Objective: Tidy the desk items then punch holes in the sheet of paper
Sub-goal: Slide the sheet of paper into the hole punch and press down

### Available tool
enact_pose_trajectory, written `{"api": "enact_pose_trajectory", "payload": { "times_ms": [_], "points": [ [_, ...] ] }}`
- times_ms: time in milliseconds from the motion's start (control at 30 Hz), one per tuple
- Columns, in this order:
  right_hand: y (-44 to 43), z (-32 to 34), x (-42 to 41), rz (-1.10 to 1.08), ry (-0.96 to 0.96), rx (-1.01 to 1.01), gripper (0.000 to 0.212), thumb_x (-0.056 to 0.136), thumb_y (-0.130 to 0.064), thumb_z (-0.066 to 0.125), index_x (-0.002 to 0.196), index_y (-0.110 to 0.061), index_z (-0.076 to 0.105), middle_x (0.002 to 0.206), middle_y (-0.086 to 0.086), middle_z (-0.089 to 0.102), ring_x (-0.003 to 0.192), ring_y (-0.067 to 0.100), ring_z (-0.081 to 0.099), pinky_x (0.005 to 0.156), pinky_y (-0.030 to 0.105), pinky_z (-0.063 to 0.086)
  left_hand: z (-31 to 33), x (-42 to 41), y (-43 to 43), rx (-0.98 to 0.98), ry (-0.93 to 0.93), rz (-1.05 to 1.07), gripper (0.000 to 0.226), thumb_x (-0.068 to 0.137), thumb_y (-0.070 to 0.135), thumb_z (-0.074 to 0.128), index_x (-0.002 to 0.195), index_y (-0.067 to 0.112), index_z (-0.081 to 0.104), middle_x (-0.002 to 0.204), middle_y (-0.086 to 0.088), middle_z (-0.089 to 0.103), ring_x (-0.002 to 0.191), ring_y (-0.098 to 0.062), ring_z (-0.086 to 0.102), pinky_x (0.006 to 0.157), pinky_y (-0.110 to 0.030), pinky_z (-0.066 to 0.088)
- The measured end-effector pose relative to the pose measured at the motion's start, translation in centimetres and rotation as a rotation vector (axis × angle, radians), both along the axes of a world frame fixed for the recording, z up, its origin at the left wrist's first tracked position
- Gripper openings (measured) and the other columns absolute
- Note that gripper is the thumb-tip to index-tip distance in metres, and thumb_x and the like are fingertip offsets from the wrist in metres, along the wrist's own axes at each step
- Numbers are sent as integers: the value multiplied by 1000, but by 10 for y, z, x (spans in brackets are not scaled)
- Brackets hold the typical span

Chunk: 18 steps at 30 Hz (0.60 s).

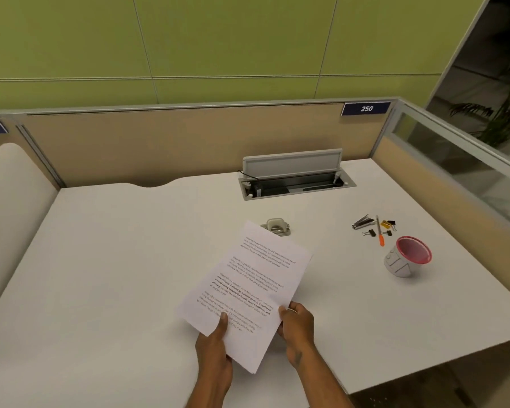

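Both hands are on 1 white printed sheet of paper [248,290]. My left hand [215,346] pinches the near edge, thumb on top, fingers under. My right hand [296,328] grips the right edge, thumb on the print, fingers curled behind. I hold the sheet tilted above the white tabletop [115,260], long side running away from me & to the right. Can't tell if it's 1 page or a few stacked.

Straight out past the hands, at the sheet's far corner, is 1 grey metal hole punch [277,226]. That corner covers the punch's near-left part from my view. Touching or not, can't tell.

Well off to the right of my right hand & further out is a small heap:
- 1 silver metal clip-like tool [362,222]
- 1 thin pen w/ orange end [379,231]
- small black & yellow binder clips [384,224], approx 4, too small to count for sure

Just beside the pen's orange end, on the side nearer my right hand, is 1 grey cup w/ red rim [401,262]. Its mouth leans right in my view; upright or tipped, can't tell.

Beyond the punch is 1 open cable hatch [292,187] sunk in the tabletop, grey lid up. Behind that is a beige partition [159,142] w/ 1 blue tag reading "250" [365,108]. A glass side panel [454,154] runs along the right.
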State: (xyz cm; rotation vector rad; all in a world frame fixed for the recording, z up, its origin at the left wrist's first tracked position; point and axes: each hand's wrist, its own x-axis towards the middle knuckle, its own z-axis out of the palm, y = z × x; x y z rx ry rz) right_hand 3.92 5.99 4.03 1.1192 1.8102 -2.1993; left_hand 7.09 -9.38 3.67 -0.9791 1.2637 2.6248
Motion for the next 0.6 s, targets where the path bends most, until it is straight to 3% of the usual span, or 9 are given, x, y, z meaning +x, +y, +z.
{"api": "enact_pose_trajectory", "payload": {
  "times_ms": [100,300,433,600],
  "points": [
    [33,6,2,88,60,-71,18,94,-1,54,105,-9,65,102,9,75,93,25,73,74,38,62,-3,-2,20,-53,3,3,41,87,7,69,125,19,60,121,-6,70,109,-33,66,93,-53,52],
    [94,18,-8,201,183,-189,32,92,6,54,116,-16,61,111,4,74,99,22,72,73,34,60,-4,-10,44,-114,23,-62,41,88,4,65,128,10,58,122,-12,69,110,-36,65,98,-58,48],
    [129,21,-23,201,223,-250,33,95,-3,56,123,-18,59,116,6,73,104,25,70,82,40,59,-4,-17,50,-116,58,-144,40,86,6,67,125,9,60,118,-13,72,105,-36,69,89,-53,55],
    [178,23,-48,153,190,-296,32,95,-17,58,127,-16,59,118,12,71,109,32,67,88,45,56,-3,-34,38,-117,80,-266,47,83,9,70,129,12,58,123,-17,68,109,-42,65,94,-65,49]
  ]
}}
